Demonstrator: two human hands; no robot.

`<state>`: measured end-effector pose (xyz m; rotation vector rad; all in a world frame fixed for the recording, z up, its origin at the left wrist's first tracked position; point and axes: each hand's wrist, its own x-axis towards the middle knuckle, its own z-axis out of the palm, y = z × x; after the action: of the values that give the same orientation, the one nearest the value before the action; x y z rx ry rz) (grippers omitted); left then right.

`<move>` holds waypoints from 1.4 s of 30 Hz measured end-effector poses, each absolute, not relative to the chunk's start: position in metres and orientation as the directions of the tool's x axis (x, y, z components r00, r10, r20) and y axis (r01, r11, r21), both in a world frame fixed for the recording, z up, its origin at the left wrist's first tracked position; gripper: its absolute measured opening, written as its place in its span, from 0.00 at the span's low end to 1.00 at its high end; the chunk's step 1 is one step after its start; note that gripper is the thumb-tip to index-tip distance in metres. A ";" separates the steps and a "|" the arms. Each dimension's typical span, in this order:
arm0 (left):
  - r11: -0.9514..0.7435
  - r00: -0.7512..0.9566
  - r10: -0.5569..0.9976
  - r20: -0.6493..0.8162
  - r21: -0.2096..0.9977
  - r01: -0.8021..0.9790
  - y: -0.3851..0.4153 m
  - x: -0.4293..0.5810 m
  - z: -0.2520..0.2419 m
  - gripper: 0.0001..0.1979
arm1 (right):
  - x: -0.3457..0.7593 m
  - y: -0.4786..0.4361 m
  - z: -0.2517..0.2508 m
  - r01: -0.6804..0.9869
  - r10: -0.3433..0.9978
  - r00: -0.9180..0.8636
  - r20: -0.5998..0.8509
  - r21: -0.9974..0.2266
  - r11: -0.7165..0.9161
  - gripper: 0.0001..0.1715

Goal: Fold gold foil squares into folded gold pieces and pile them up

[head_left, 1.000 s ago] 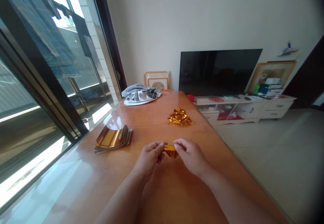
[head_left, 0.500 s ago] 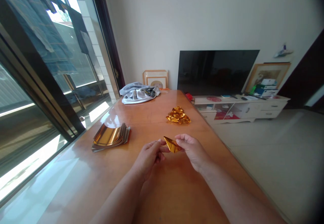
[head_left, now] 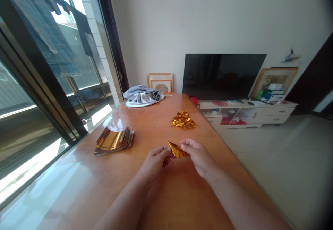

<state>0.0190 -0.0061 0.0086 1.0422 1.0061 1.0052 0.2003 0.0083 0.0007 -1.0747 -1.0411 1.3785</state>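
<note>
Folded gold foil piece [head_left: 177, 150]: pointed, boat-like, creased, shiny, held in the air above the table between both hands. Left hand [head_left: 154, 164]: fingers curled, pinching the near end. Right hand [head_left: 199, 157]: fingers pressed together, thumb and fingertips pinching the far end; exact grip partly hidden by the foil. Wooden table [head_left: 182, 202]: stack of foil sheets [head_left: 113, 141] to the left, heap of crumpled-looking gold foil pieces [head_left: 183, 120] ahead, grey cloth [head_left: 143, 97] at the far end. Beyond, white TV cabinet [head_left: 249, 113]: shelf contents too small to identify.
</note>
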 end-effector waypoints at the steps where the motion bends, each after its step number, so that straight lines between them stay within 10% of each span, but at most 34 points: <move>1: 0.190 0.211 0.966 -0.149 0.963 -0.190 -0.005 0.018 0.008 0.15 | 0.201 0.008 0.000 -0.226 0.995 -0.063 -0.074 -0.970 -0.087 0.18; 20: 0.143 0.184 0.979 -0.084 0.930 -0.338 -0.009 0.021 0.011 0.12 | 0.196 0.004 0.001 -0.292 0.985 -0.169 -0.038 -0.953 -0.087 0.17; 42: -0.069 0.144 0.984 0.101 0.975 -0.211 -0.015 0.023 0.020 0.13 | 0.191 -0.005 0.007 0.055 0.940 -0.264 0.215 -0.970 0.238 0.17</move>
<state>0.0233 -0.0152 0.0196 1.1860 0.9031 1.2466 0.1906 -0.0048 0.0069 -0.9621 -1.5625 1.1733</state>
